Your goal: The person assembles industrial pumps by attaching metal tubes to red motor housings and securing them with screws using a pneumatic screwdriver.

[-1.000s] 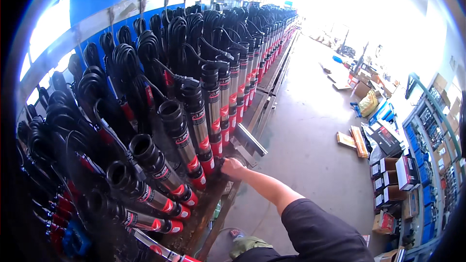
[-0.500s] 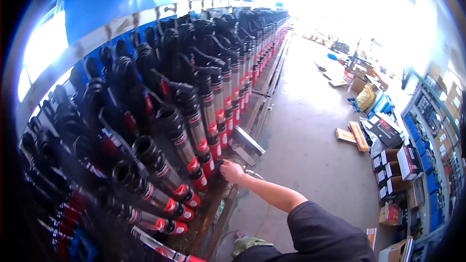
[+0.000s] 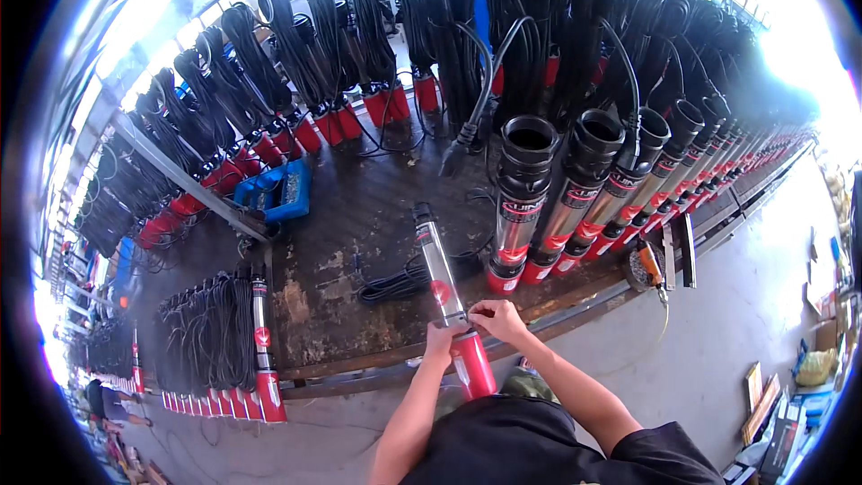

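The left hand (image 3: 440,339) grips the pump (image 3: 446,296), slanted across the near edge of the table (image 3: 328,328); the right hand's (image 3: 499,318) fingers bunch at its collar, holding what I cannot tell. A loosened left grip could drop it; the cable (image 3: 400,286) could snag it.

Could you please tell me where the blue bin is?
In the head view, the blue bin sits left of centre on the workbench, beside red cylinders.
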A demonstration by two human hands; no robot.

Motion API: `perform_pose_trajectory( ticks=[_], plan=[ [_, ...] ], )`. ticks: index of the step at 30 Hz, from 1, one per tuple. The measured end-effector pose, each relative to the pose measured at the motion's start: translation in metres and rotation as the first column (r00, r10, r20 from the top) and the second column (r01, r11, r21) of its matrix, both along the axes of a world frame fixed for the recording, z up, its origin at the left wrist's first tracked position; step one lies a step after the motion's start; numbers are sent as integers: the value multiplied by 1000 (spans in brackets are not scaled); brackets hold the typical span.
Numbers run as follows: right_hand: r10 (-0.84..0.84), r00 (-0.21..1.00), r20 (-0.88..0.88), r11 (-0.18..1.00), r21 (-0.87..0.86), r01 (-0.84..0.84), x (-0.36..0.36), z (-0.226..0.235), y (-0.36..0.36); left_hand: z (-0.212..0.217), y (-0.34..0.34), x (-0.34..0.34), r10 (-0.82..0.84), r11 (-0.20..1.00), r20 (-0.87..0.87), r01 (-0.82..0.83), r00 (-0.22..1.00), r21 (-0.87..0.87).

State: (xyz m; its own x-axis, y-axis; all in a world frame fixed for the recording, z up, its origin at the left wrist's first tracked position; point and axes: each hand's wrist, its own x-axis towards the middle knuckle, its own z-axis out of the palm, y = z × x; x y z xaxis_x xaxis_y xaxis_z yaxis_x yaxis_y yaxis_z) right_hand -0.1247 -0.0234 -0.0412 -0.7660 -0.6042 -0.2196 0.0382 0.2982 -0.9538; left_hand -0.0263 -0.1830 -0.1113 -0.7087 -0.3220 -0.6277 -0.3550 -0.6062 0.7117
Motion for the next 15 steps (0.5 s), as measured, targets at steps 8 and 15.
perform_pose_trajectory(
  ticks=[8, 15],
  plan=[
    [-26, 987, 162, 999, -16, 29, -12, -30, -14, 10, 7, -9, 19, 1000, -30, -18, 999, 19],
    [-166, 835, 525, 965, -88, 248, -14, -19, 12, 16, 15, -14, 74, 996, 33, -72, 997, -48]
  ],
)
